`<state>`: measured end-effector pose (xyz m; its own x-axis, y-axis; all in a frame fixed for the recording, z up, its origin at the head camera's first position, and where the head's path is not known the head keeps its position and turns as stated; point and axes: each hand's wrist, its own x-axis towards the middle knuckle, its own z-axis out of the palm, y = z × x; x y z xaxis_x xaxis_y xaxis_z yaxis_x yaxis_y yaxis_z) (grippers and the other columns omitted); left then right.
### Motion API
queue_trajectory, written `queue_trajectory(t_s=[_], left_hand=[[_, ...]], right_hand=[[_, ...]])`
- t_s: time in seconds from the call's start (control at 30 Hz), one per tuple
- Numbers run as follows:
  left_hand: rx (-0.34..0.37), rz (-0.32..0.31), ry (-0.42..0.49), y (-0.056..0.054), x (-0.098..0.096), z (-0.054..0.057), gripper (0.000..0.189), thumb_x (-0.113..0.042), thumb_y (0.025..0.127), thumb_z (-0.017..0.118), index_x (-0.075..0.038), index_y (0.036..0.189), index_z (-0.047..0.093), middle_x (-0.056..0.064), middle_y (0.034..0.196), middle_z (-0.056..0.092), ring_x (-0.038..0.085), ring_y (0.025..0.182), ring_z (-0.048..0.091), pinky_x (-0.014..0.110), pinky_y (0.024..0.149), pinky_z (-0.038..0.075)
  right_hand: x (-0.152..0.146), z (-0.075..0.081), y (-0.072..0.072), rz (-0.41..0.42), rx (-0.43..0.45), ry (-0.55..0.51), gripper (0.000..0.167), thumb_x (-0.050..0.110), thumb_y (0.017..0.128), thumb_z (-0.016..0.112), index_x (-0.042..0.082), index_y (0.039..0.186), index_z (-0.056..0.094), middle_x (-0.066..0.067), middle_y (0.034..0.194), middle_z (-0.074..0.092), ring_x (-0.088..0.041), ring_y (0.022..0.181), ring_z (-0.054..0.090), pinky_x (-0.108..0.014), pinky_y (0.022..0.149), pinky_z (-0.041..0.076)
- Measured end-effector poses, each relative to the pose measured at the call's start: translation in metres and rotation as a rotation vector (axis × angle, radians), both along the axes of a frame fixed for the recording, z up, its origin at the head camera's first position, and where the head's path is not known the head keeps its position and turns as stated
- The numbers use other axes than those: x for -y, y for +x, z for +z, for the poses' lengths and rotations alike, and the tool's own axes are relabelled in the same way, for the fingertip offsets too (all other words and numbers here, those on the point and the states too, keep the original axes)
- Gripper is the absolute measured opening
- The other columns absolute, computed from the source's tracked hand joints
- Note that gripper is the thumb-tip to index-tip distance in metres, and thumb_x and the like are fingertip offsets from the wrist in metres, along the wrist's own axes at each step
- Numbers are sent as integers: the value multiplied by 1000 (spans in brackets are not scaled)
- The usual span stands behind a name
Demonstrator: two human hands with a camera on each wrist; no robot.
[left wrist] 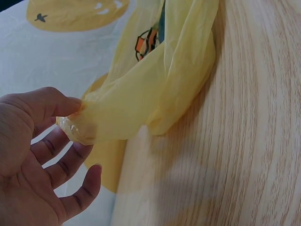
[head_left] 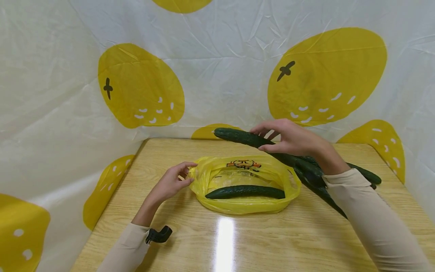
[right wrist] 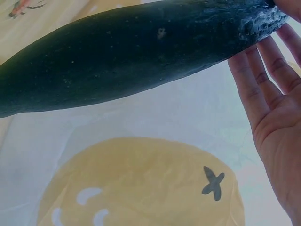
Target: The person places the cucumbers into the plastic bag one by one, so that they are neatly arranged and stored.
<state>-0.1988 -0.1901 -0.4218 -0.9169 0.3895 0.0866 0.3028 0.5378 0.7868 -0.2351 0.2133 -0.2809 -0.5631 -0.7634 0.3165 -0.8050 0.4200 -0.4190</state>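
Observation:
A yellow plastic bag (head_left: 244, 207) lies on the table with its mouth spread, and one dark green cucumber (head_left: 246, 192) rests inside. My left hand (head_left: 170, 183) pinches the bag's left end between thumb and fingers; the left wrist view shows the thin film (left wrist: 122, 113) at the fingertips. Above the bag's back right side, my right hand (head_left: 295, 138) grips a long cucumber (head_left: 234, 136) between thumb and fingers, its far end pointing left. In the right wrist view this cucumber (right wrist: 141, 54) spans the top, held near one end.
More cucumbers (head_left: 365, 173) lie to the right of the bag, partly hidden behind my right forearm. The wooden table (head_left: 190, 241) meets a white sheet (head_left: 217, 87) with yellow fruit prints at its back and sides. A black strap device (head_left: 159, 234) sits on my left wrist.

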Motion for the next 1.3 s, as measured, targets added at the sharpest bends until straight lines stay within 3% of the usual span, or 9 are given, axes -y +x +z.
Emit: queue_trajectory(t_s=[0.3, 0.63, 1.03, 1.3], left_hand=[[4, -11, 9, 0, 0, 0, 45, -8, 95, 71, -10, 139, 60, 7, 99, 58, 22, 91, 59, 31, 71, 53], [4, -12, 5, 2, 0, 0, 45, -8, 95, 71, -9, 139, 60, 8, 99, 58, 22, 90, 59, 31, 70, 53], [4, -20, 11, 3, 0, -2, 45, -9, 95, 71, -10, 139, 60, 8, 99, 58, 23, 90, 59, 30, 68, 52], [-6, -17, 3, 4, 0, -2, 45, -8, 95, 71, -11, 139, 60, 8, 99, 58, 22, 90, 59, 30, 69, 52]], right_hand=[[9, 8, 0, 21, -5, -23, 46, 11, 90, 77, 10, 134, 63, -5, 127, 67, -21, 106, 68, -39, 82, 59], [17, -3, 5, 1, 60, 1, 47, 19, 93, 76, 13, 136, 59, -5, 129, 64, -21, 111, 66, -41, 85, 59], [27, -32, 9, 27, 71, 36, 49, 21, 94, 74, 11, 140, 59, -7, 128, 66, -20, 109, 68, -36, 85, 59], [34, -56, 6, 26, 159, 118, 48, 21, 96, 72, 12, 141, 56, -6, 134, 63, -23, 114, 65, -39, 88, 57]])
